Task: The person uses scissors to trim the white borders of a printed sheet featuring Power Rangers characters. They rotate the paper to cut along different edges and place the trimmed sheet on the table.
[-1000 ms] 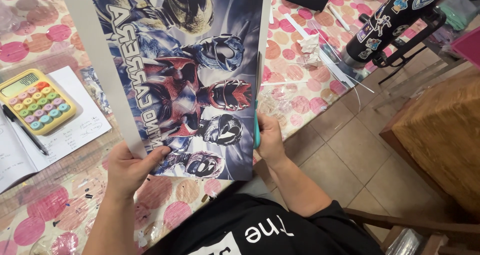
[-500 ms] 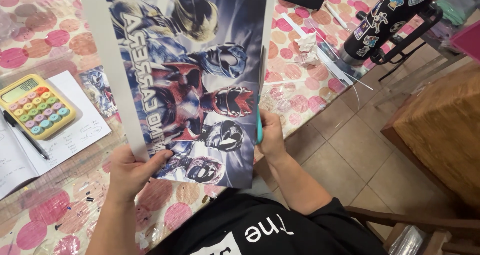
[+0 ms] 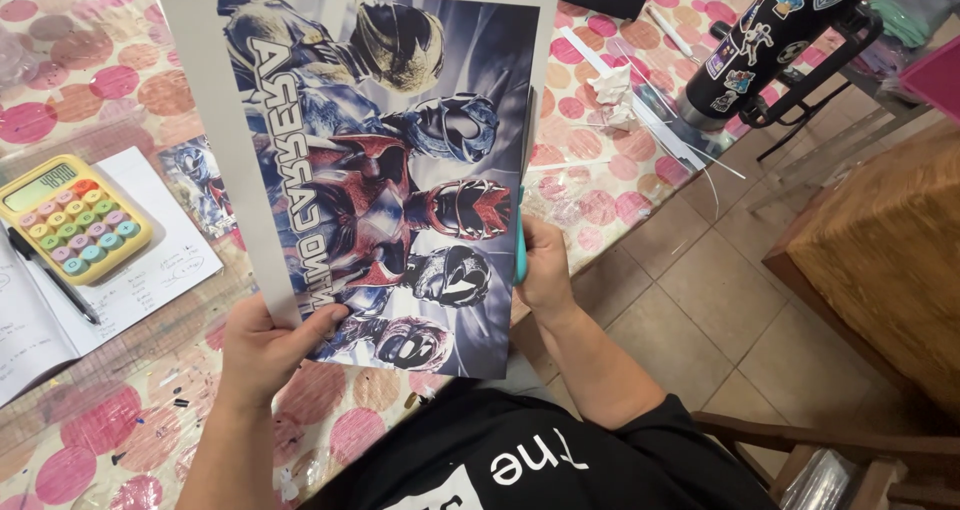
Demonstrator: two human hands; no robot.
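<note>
My left hand (image 3: 262, 350) grips the poster (image 3: 385, 170), now swung clockwise; my right hand (image 3: 545, 270) (at three o'clock) clasps teal scissors (image 3: 520, 245), farther up its edge.

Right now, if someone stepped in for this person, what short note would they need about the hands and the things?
Left hand: grips the bottom left of the printed poster, thumb on its face.
Right hand: at the poster's right edge, closed on teal-handled scissors; the blades run up along that edge, mostly hidden.
Done: thin paper strips already lie on the dotted tablecloth.
Left: a wide white border remains on the poster's left and top.
Nearby: yellow calculator, pen.
</note>
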